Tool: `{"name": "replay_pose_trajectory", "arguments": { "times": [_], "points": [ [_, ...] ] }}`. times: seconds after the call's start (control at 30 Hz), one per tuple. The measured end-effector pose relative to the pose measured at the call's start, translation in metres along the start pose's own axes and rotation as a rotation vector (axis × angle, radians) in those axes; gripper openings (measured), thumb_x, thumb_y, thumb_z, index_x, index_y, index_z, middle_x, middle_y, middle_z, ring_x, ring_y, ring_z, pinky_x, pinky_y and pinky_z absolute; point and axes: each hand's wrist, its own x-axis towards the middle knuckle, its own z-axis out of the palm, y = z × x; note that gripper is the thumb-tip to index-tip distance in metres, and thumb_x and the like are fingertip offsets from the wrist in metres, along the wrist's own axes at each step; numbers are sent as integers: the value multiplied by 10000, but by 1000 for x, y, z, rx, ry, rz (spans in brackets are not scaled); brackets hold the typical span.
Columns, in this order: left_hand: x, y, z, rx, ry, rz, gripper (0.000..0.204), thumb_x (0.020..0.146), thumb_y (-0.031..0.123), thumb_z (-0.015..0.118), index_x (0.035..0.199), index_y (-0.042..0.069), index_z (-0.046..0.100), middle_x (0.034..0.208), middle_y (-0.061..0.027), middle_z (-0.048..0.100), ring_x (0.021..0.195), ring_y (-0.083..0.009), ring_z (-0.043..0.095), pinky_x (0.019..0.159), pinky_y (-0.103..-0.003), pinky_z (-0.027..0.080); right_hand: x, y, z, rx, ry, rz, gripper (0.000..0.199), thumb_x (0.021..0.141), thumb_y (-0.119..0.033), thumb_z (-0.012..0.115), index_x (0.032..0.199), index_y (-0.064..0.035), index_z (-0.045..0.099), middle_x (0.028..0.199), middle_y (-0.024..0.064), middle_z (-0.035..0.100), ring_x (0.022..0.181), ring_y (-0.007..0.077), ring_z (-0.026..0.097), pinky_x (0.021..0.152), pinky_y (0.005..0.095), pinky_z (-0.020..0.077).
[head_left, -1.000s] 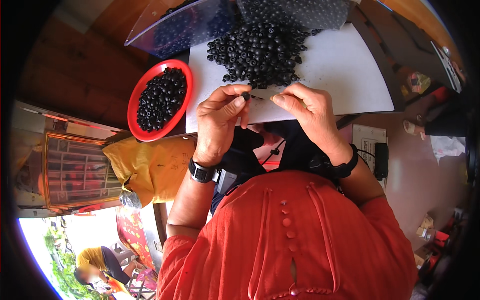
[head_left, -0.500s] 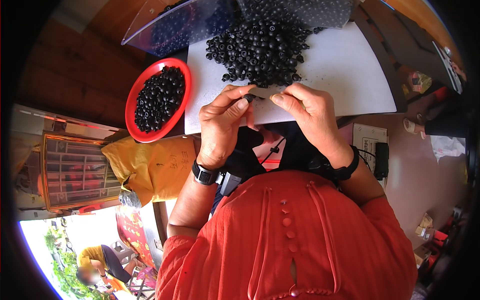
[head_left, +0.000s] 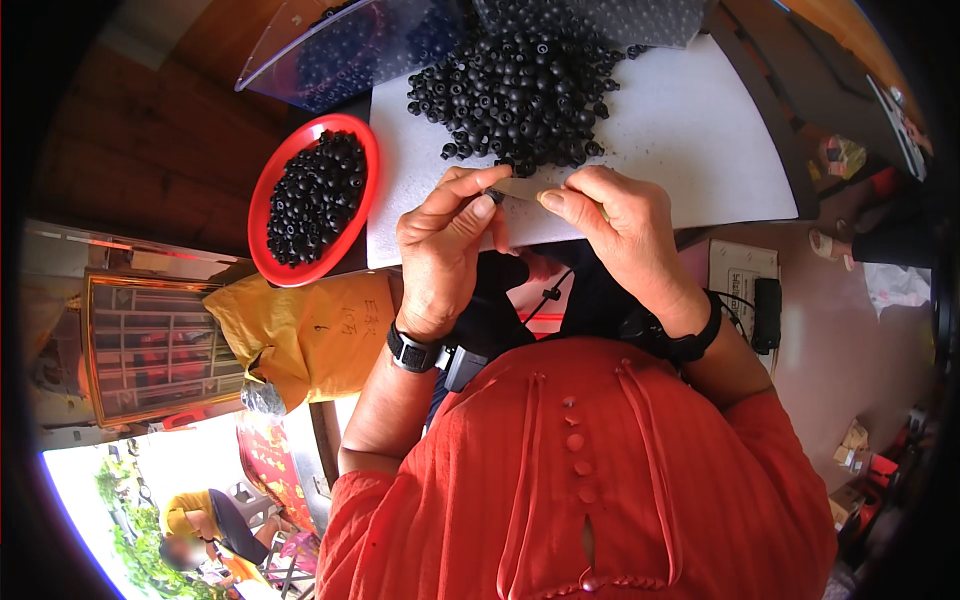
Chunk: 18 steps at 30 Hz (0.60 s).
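Note:
Between the thumb and fingers of my left hand (head_left: 440, 245) is a small black rounded part (head_left: 494, 197). My right hand (head_left: 628, 225) pinches a thin, flat blade (head_left: 522, 187), whose far end meets the part at my left fingertips. Both hands are over the front edge of a white board (head_left: 700, 150). Just beyond them lies a heap of similar black parts (head_left: 520, 100), some showing a round hole. To the left, a red oval tray (head_left: 258, 225) holds many more. The blade's handle, if any, is hidden in my right hand.
Clear plastic bins (head_left: 370, 60) with black parts stand behind the heap. A yellow sack (head_left: 335, 335) is below the red tray. On the right, a white box (head_left: 735, 270) lies beside a black device (head_left: 766, 315). Another person (head_left: 205, 520) sits at lower left.
The blade has tilted slightly, and its end now sits against the black part. Both hands stay in nearly the same place. The whole view has shifted a little.

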Motion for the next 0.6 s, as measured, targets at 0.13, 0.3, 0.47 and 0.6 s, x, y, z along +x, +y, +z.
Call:
{"name": "replay_pose_trajectory", "arguments": {
  "times": [0.13, 0.3, 0.47, 0.6],
  "points": [
    [-1, 1, 3, 0, 11, -1, 274, 1039, -56, 564, 1275, -60, 704, 1107, -70, 604, 762, -165, 625, 691, -294, 546, -1, 3, 1, -33, 8, -40, 309, 949, -247, 770, 769, -47, 618, 635, 102, 580, 517, 280, 572, 489, 398, 427],
    [-1, -3, 2, -19, 5, 17, 254, 1042, -45, 562, 1249, -63, 710, 1096, -68, 599, 757, -164, 627, 690, -293, 540, -2, 3, 6, -81, 50, -119, 331, 938, -242, 781, 751, -50, 588, 638, 85, 573, 524, 266, 576, 484, 392, 422],
    [0, -1, 2, -50, 16, 12, 240, 1042, -24, 581, 1241, -63, 708, 1072, -76, 602, 754, -170, 630, 683, -296, 543, -4, 0, 3, 54, 53, -60, 268, 951, -209, 773, 795, -31, 646, 661, 77, 627, 538, 242, 616, 509, 364, 465],
    [0, 0, 2, -44, 29, 15, 239, 1046, -6, 587, 1247, -63, 703, 1032, -76, 604, 745, -177, 632, 670, -302, 548, -4, -6, -4, 164, 34, 60, 260, 977, -219, 761, 829, -25, 673, 682, 110, 654, 549, 239, 630, 520, 359, 474]
  ]
}}
